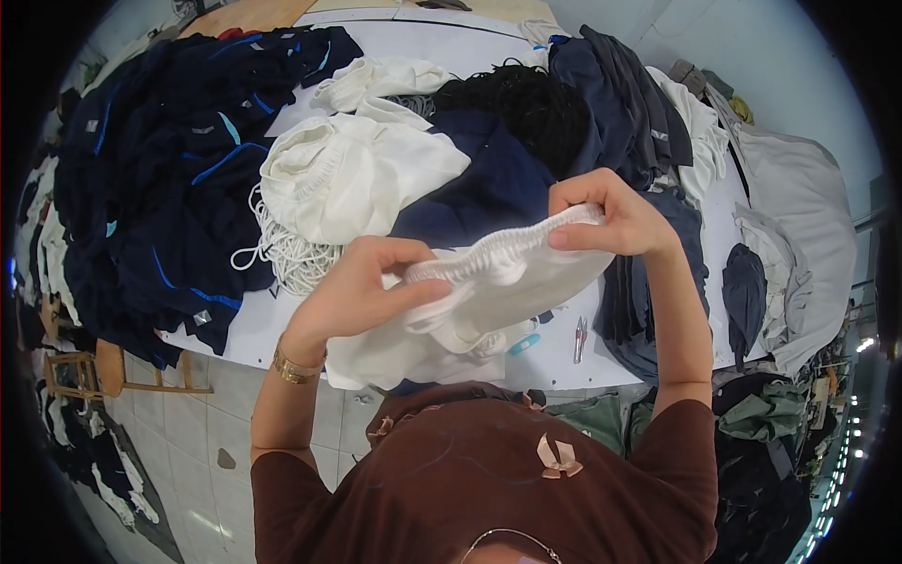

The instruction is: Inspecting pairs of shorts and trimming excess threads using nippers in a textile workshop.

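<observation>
Stretched between my two hands above the table's near edge is a white garment (554,273) with a gathered elastic waistband (503,246). My left hand (371,287) pinches one end of the band between thumb and fingers. At the other end, a little higher, my right hand (615,216) grips the band the same way. The garment's lower part hangs down and rests over the table edge close to my body. A bracelet circles my left wrist.
Thread snips (580,340) and a small light-blue tool (524,344) lie on the white table (254,329). Beyond are white garments (366,169), white cords (291,249), black cords (517,103) and navy cloth (484,174). Navy garments (160,188) heap left; dark grey ones (629,103) lie right.
</observation>
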{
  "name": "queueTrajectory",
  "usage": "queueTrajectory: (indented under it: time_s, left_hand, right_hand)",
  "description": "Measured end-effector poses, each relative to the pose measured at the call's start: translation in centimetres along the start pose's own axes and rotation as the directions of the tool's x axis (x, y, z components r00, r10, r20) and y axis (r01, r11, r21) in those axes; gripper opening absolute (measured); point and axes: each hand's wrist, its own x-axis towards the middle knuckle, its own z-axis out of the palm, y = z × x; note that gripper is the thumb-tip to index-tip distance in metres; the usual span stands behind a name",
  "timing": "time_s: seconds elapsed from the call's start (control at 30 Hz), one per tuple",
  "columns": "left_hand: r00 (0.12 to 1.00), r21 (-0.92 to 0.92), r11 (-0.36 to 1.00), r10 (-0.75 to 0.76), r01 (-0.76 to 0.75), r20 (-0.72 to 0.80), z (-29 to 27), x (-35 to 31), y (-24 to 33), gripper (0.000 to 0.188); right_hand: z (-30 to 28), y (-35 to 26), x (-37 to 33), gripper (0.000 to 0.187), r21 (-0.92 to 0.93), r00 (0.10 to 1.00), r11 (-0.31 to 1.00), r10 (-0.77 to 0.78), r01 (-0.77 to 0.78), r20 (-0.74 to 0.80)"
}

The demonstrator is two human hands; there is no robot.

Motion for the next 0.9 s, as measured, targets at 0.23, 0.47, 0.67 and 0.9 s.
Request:
queueTrajectory:
  time_s: [0.23, 0.47, 0.67, 0.9]
  left_hand:
    - [0.997, 0.125, 0.991, 0.058, -0.051, -0.05, 3.0, 1.6, -0.2, 0.022]
    - [0.971, 0.097, 0.994, 0.078, -0.058, -0.225, 1.4, 1.2, 0.6, 0.023]
    - [0.996, -0.084, 0.994, 0.07, -0.074, -0.054, 0.9, -0.6, 0.2, 0.015]
    - [0.825, 0.777, 0.621, 0.49, -0.104, -0.281, -2.7, -1.1, 5.1, 0.02]
  right_hand:
    - [4.0, -2.1, 4.1, 0.021, 0.161, 0.969, 0.956, -0.248, 0.245, -0.003]
    - [0.4, -2.3, 3.6, 0.02, 0.013, 0.985, 0.993, -0.115, 0.118, -0.128]
    - [-1.6, -2.8, 0.8, 0.022, -0.004, 0.906, 0.986, -0.154, 0.165, -0.394]
    - [-1.5, -2.5, -0.8, 0.019, -0.078, 0.803, 0.971, -0.23, 0.225, -0.55]
